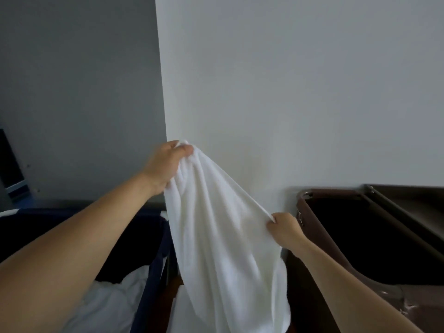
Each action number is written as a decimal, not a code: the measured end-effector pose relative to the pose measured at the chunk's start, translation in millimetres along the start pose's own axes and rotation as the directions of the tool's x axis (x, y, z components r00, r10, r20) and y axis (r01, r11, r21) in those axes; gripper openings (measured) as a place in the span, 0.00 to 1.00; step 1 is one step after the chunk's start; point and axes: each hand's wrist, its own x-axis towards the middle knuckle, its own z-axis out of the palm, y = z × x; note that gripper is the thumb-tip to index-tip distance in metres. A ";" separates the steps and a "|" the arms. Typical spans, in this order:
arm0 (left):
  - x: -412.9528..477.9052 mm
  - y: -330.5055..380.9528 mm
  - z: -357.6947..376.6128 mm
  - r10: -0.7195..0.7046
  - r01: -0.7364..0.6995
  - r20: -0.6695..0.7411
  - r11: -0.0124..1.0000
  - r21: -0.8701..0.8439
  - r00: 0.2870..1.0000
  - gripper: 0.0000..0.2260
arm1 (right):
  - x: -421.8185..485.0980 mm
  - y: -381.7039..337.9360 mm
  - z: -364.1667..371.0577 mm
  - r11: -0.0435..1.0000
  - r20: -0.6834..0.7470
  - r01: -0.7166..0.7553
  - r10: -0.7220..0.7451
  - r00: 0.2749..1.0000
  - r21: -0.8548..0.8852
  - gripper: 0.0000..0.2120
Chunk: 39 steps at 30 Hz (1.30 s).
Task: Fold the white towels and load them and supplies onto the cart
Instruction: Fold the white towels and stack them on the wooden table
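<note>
The left hand's (165, 167) fingers (186, 149) are curled tight round a bunched corner of the white towel (223, 236), the thumb pressed over the gathered cloth, and a small tuft of towel shows above the knuckles. The right hand (284, 228) is lower and to the right. It pinches the towel's edge between thumb and curled fingers (272, 219), so that the hem is pulled taut in a straight slanted line from one grip to the other. Both hands are closed on the same towel and neither is touching anything else.

The towel is in the air between the two grips. From the taut hem it hangs down in loose, soft folds, widening below the right hand and running out of view at the bottom edge. It is unfolded. Both forearms are bare and reach in from the lower corners.

Below the left hand and forearm is a dark navy hamper (153, 272), its near wall just beside the hanging towel. Crumpled white linen (115, 299) lies inside it, partly hidden by the left forearm. Just to the right of the right hand is a brown bin (336, 192) with a dark inside; whether the knuckles touch its rim cannot be told. Beyond the bin, further right, is a brown tray (408, 205) with a raised lip.

Behind the towel rises a white wall (288, 92), which meets a darker grey wall (72, 92) at a corner directly above the left hand.
</note>
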 end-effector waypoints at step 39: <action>-52.0 -51.7 56.4 0.010 -0.213 0.523 0.919 0.331 0.852 0.21 | -27.0 -50.8 -44.8 0.909 0.145 0.318 -0.365 0.920 0.270 0.16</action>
